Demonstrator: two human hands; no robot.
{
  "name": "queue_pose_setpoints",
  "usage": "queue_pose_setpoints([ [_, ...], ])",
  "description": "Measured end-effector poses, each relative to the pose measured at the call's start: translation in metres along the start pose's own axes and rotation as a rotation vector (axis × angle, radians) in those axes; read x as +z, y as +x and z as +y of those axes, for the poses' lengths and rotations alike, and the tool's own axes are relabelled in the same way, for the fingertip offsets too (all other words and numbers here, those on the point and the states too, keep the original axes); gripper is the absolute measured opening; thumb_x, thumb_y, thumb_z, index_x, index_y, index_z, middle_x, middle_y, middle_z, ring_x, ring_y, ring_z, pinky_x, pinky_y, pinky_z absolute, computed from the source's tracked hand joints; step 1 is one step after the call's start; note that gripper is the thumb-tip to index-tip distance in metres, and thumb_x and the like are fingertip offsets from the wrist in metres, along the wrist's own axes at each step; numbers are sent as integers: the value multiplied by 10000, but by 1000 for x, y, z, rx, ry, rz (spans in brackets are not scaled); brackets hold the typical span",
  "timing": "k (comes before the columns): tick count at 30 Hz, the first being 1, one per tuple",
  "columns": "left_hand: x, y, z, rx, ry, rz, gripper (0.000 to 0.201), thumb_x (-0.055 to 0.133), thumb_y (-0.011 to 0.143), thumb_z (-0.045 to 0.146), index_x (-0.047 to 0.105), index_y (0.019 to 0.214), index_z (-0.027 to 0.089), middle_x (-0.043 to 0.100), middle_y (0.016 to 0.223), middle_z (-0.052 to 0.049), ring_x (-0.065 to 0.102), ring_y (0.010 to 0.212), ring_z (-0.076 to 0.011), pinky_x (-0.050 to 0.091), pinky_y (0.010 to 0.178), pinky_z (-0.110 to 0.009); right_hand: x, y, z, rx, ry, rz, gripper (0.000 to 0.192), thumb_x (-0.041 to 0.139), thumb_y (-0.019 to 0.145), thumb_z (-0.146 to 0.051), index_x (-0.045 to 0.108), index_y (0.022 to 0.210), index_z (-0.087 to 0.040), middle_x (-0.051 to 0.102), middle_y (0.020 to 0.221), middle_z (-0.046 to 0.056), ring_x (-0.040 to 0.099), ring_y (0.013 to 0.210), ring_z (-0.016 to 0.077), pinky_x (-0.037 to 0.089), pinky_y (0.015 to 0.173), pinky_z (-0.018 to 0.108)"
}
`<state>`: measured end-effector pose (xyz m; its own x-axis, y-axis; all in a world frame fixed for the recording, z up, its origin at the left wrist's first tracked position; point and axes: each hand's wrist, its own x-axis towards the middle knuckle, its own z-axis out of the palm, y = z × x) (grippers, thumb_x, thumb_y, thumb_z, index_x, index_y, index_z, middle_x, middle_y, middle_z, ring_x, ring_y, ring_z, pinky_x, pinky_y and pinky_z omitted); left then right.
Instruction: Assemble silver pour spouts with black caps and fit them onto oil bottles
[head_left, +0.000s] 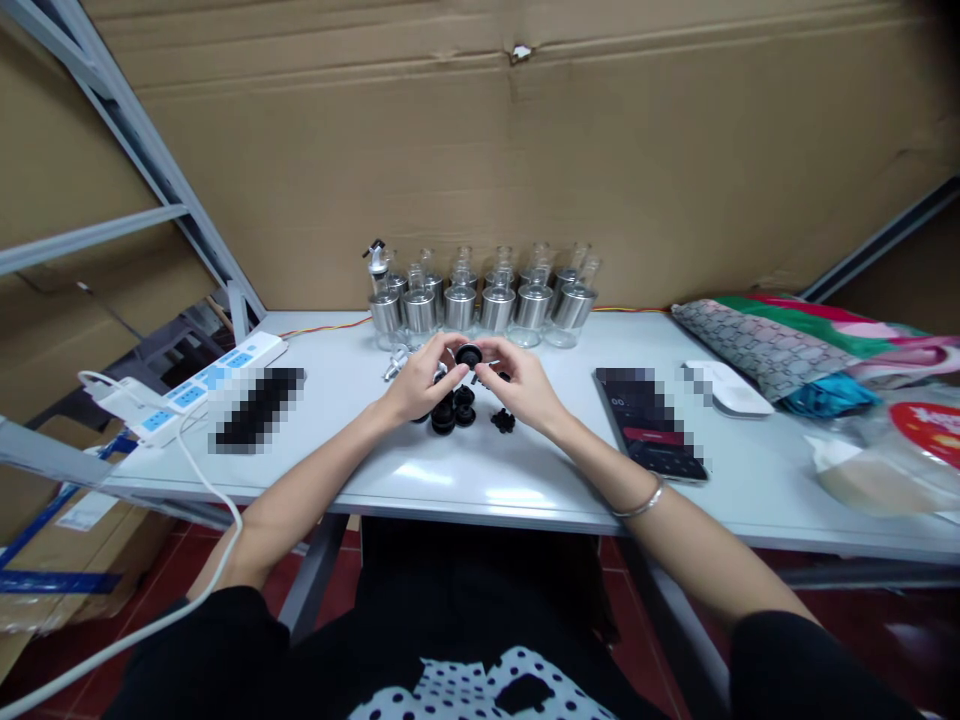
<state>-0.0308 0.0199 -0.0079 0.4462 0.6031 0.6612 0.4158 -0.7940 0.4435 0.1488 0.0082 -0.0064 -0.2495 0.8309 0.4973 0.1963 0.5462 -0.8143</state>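
Observation:
Between my left hand and my right hand is a round black cap, gripped by the fingers of both. The hands are just above the middle of the table. Below them lies a cluster of black stoppers, and small black pieces sit to their right. Silvery spout parts lie behind my left hand, partly hidden. Farther back stand rows of glass bottles with metal sleeves; the front left one carries a pourer top.
A white power strip with a cable is at the left, beside a blurred dark object. On the right are a phone, a white device, a patterned fabric bundle and a roll of tape. Cardboard walls the back.

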Motion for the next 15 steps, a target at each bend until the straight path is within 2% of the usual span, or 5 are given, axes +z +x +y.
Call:
queue_pose_setpoints([
  [4,-1,1,-1,-90,34,-22,275,479,858,403,476,1015,177,595,888,-32,560,728,-135,440,671,-259,0,0,5,1,-17,6,233,585,755,-295,589,956,-177,664,853,43,621,775,159,519,704,313],
  [7,-3,1,-2,-120,109,-90,265,432,852,445,467,831,184,546,705,5,514,644,-140,403,641,-271,-1,0,4,0,-7,-3,222,589,747,-298,576,936,-182,662,834,39,626,767,159,522,689,306],
  [10,-4,3,-3,-106,151,-153,311,368,862,442,407,687,188,507,627,12,476,599,-135,375,641,-278,-2,0,4,11,-7,3,203,582,745,-292,575,914,-180,661,828,41,628,766,159,518,682,300],
  [15,-3,3,-3,-98,163,-181,330,363,851,465,412,683,186,516,632,6,479,606,-140,364,653,-281,-3,0,4,8,23,-39,227,596,741,-296,587,935,-180,677,836,42,637,766,153,517,693,292],
])
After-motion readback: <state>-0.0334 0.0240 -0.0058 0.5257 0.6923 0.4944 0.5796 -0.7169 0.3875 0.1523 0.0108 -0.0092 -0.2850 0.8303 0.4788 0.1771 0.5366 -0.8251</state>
